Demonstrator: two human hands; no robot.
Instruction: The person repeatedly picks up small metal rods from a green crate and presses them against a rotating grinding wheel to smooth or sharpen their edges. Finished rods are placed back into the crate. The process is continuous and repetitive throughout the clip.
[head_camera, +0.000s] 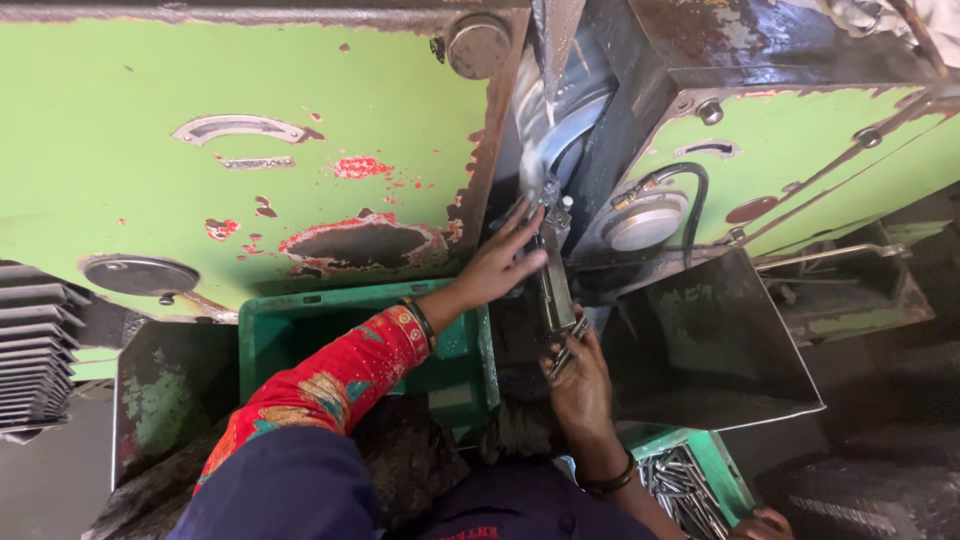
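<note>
My left hand (497, 263) reaches forward into the gap of a green machine (200, 150), fingers spread and touching a narrow metal guide rail (553, 285) near a spinning grey wheel (560, 120). Its sleeve is red with a pattern, and bangles sit at the wrist. My right hand (580, 385) is just below the rail, shut on several small metal rods (566, 350) held at its lower end. A dark bangle circles that wrist.
A green plastic crate (300, 330) sits under my left arm. Another green crate (720, 470) at lower right holds several metal rods. A dark metal chute (710, 340) slopes down on the right. Someone's fingers (762, 523) show at the bottom edge.
</note>
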